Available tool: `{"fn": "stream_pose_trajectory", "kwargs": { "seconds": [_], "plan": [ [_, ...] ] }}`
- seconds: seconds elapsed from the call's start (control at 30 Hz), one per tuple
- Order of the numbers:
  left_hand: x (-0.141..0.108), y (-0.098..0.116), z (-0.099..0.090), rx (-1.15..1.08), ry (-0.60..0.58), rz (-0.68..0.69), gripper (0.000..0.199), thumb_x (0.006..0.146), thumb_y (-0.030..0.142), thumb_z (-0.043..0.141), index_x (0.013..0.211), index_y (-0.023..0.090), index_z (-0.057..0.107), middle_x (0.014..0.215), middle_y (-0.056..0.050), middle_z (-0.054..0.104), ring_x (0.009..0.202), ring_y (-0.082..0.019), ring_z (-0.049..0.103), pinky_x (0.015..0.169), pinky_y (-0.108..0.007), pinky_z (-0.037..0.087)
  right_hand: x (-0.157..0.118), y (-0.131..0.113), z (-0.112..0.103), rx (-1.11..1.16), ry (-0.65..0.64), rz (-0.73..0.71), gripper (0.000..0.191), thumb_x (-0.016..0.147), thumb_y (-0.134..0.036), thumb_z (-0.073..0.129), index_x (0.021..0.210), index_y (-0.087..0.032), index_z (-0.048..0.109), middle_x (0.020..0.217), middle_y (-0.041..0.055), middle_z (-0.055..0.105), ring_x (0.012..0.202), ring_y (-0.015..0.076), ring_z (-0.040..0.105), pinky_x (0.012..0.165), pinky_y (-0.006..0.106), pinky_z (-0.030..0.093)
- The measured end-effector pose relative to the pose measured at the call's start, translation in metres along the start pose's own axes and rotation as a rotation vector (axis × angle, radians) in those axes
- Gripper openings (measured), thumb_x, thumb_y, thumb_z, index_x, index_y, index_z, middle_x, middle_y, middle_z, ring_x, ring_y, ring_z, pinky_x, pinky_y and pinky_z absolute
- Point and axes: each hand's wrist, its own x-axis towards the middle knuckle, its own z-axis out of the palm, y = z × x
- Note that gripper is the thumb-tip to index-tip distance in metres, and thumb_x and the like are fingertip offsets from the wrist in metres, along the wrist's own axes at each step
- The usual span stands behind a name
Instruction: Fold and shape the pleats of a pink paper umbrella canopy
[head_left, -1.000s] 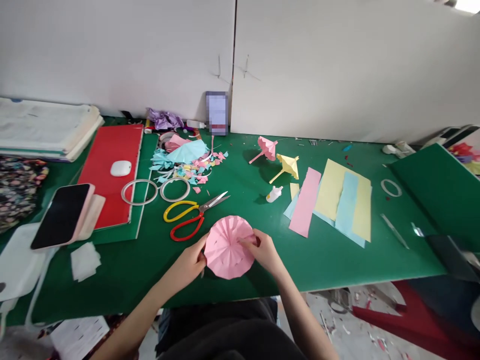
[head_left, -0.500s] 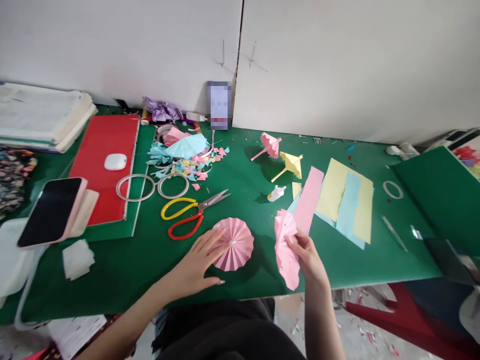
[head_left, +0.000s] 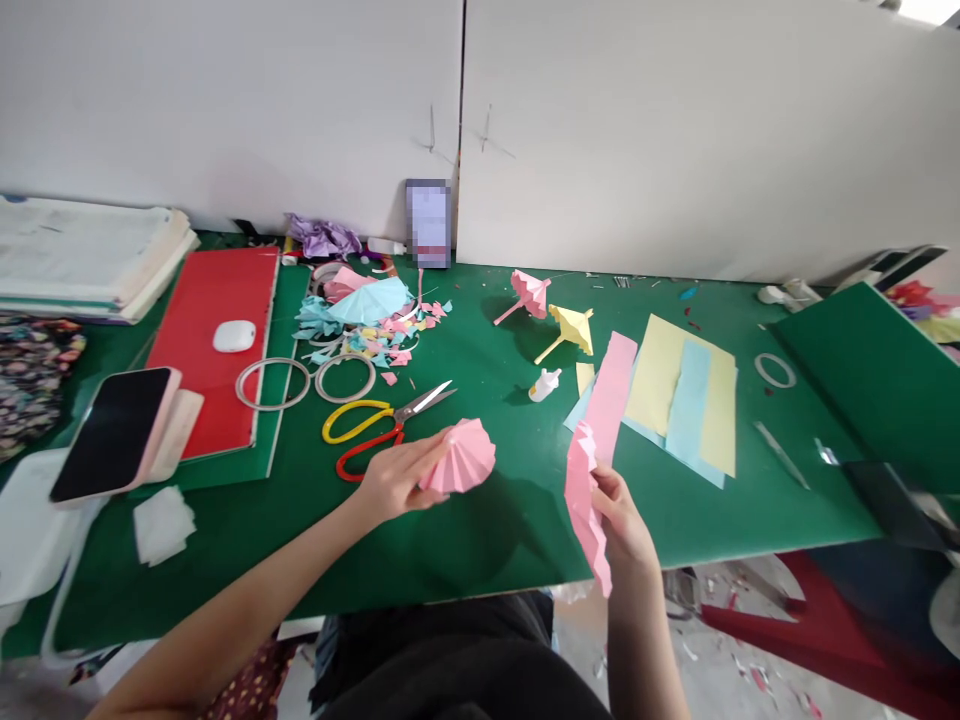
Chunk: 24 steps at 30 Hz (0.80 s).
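Pinched in my left hand point(head_left: 401, 478) is a round pleated pink paper point(head_left: 466, 458), lifted off the green table and tilted. My right hand point(head_left: 619, 508) grips a larger folded pink paper point(head_left: 581, 495) with wavy edges, held near the table's front edge. Scissors point(head_left: 390, 430) with one yellow and one red handle lie open just beyond my left hand. Farther back, a small pink paper umbrella point(head_left: 529, 295) and a yellow one point(head_left: 572, 330) rest beside a small white bottle point(head_left: 544, 385).
Pink point(head_left: 613, 385), yellow and blue paper sheets lie on the right. Paper scraps point(head_left: 375, 325), two tape rings and a red folder point(head_left: 217, 330) with a white mouse are on the left. A phone point(head_left: 120, 425) stands near the left edge; another leans on the wall.
My left hand has closed on the round pleated paper and raised it from the table. The folded pink paper in my right hand has turned and shows a narrower side.
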Motion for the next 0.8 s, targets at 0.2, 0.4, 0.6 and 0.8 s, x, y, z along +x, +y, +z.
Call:
{"fn": "stream_pose_trajectory", "kwargs": {
  "seconds": [0.2,0.4,0.6,0.8],
  "plan": [
    [0.029,0.020,-0.006,-0.072,0.151,-0.334,0.055,0.095,0.047,0.021,0.100,0.013,0.064,0.083,-0.011,0.073,0.062,-0.017,0.068,0.052,-0.025,0.051,-0.003,-0.004,0.018,-0.112,-0.218,-0.016,0.018,0.067,-0.028,0.076,0.079,-0.018,0.067,0.075,0.0018,0.065,0.065,0.0145,0.057,0.059,0.025,0.045],
    [0.029,0.017,-0.001,-0.144,-0.024,-0.479,0.048,0.092,0.050,0.030,0.104,0.016,0.061,0.074,-0.005,0.070,0.045,-0.012,0.058,0.047,-0.023,0.046,0.005,0.012,0.042,-0.436,-0.208,-0.031,0.021,0.072,-0.034,0.070,0.081,-0.016,0.065,0.071,0.0001,0.062,0.063,0.0137,0.054,0.055,0.024,0.042],
    [0.013,0.022,-0.002,-0.095,-0.094,-0.481,0.045,0.093,0.046,0.028,0.120,0.020,0.053,0.085,-0.004,0.066,0.060,-0.014,0.059,0.063,-0.027,0.048,0.014,0.027,0.040,-0.591,0.048,-0.094,0.025,0.075,-0.039,0.064,0.084,-0.016,0.062,0.069,0.0011,0.061,0.058,0.0141,0.051,0.053,0.025,0.041],
    [0.024,0.021,0.009,-0.110,-0.217,-0.465,0.055,0.089,0.047,0.041,0.137,0.021,0.036,0.112,-0.008,0.061,0.073,-0.015,0.062,0.063,-0.025,0.049,0.027,0.031,0.051,-0.626,0.170,-0.118,0.029,0.080,-0.044,0.058,0.090,-0.017,0.060,0.076,0.0044,0.065,0.059,0.0155,0.054,0.053,0.026,0.044]
  ]
}}
